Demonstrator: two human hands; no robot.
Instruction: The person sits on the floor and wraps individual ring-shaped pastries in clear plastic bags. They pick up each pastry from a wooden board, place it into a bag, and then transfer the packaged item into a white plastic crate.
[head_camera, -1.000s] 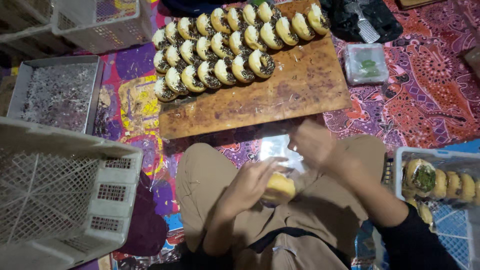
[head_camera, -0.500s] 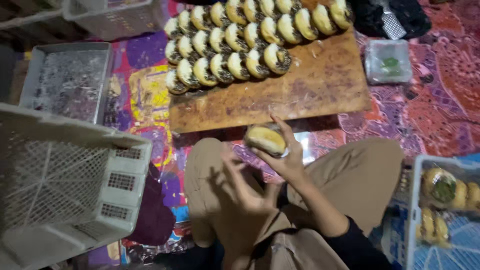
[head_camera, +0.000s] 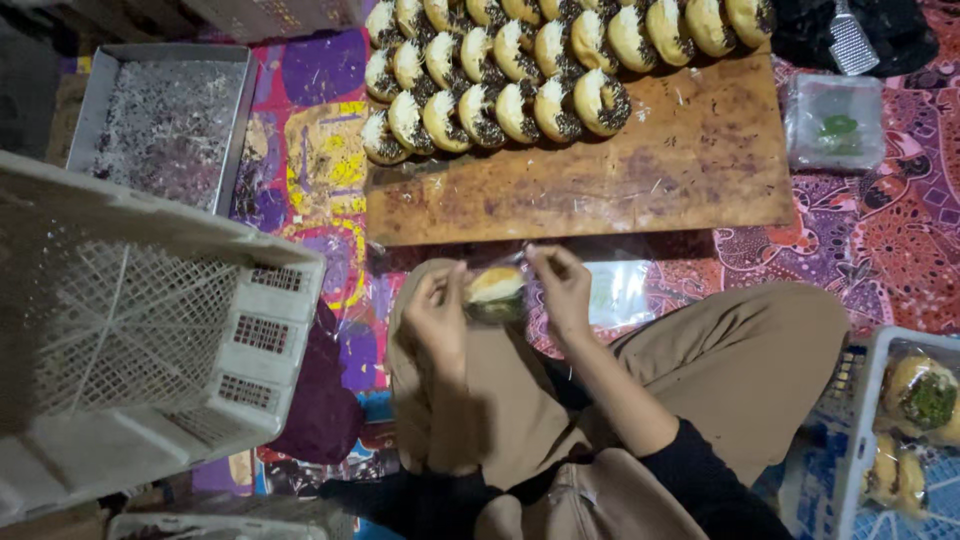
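Okay, I see wrapped donut (head_camera: 495, 293) between both hands, left hand (head_camera: 437, 315) pinching at nine o'clock, right hand (head_camera: 562, 290) pinching wrapper at three, board (head_camera: 640, 180) at twelve.

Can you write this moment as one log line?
left hand: holds bagged pastry | right hand: pinches bag | wooden board: pastry rows

This is looking like a home floor serving as a small food-packing spot rather than a proper bakery. A person is sitting cross-legged on a bright patterned purple-and-red cloth (head_camera: 890, 240) that is covering the floor. A worn brown wooden board (head_camera: 640, 180) is lying on it, carrying rows of round sprinkle-edged doughnuts (head_camera: 500, 70). White lattice plastic crates (head_camera: 150, 340) and a grey metal tray of sprinkles (head_camera: 160, 125) are crowding around.
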